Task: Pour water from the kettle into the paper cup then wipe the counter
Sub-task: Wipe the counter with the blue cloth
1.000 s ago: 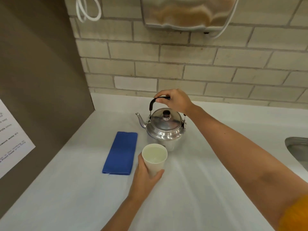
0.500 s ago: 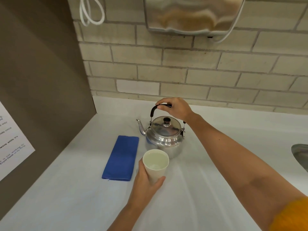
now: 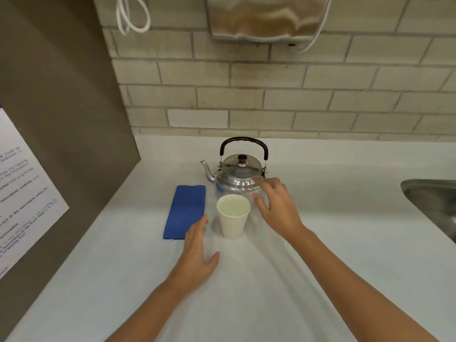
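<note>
A shiny metal kettle (image 3: 238,175) with a black handle stands upright on the white counter (image 3: 320,243) near the tiled wall, spout pointing left. In front of it stands a white paper cup (image 3: 233,219) with water in it. A folded blue cloth (image 3: 185,211) lies flat to the cup's left. My left hand (image 3: 198,253) hovers open just left of the cup, apart from it. My right hand (image 3: 277,206) is open to the cup's right, fingers spread, in front of the kettle's lower right side and holding nothing.
A brown side panel (image 3: 61,119) with a printed paper sheet (image 3: 22,193) closes the left side. A steel sink (image 3: 434,201) sits at the right edge. A metal dispenser (image 3: 266,18) hangs on the brick wall above the kettle.
My right hand let go of the kettle handle and drew back beside the cup. My left hand released the cup, which now stands alone on the counter.
</note>
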A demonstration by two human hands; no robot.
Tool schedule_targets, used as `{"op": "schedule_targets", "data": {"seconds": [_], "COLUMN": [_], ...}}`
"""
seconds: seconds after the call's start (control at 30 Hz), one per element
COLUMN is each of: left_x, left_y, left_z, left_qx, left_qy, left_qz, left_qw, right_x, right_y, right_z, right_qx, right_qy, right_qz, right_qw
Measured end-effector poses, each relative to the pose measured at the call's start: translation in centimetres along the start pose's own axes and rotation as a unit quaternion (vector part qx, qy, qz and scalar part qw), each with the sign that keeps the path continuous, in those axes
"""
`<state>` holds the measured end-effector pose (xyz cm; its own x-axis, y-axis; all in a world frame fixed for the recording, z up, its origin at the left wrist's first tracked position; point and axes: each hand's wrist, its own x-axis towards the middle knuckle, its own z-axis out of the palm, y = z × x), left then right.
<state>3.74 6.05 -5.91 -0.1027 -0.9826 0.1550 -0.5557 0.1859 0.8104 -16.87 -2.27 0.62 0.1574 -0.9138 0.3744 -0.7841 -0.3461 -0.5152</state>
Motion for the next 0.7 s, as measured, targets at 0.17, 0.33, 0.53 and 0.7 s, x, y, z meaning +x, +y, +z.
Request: {"op": "schedule_targets", "data": {"seconds": [0.17,0.33,0.53,0.7], "left_x": [1.1,8.8,13.5,12.7], "left_y": [-1.6,-3.3,-6.1,-7.4], "left_z": [-3.6,-4.7,-3.1,-3.8], "left_qx": [0.065,0.183,0.327,0.355], "left_qy": [0.045,0.068,-0.046,-0.04], "left_qz": [0.039,0.009,-0.058,-0.018], "left_qw": [0.996,0.981,0.942,0.934], "right_x": [-8.4,-10.9,-10.7,-10.7], "right_y": [0.9,1.1,1.6,1.5], "right_z": [3.3,5.3,5.9,5.8], "right_qx": [-0.068,-0.161,-0.194,-0.189], "right_qy": [-0.03,-0.028,-0.044,-0.046], "right_qz": [0.113,0.117,0.148,0.169], "right_qw": [0.991,0.98,0.969,0.966]}}
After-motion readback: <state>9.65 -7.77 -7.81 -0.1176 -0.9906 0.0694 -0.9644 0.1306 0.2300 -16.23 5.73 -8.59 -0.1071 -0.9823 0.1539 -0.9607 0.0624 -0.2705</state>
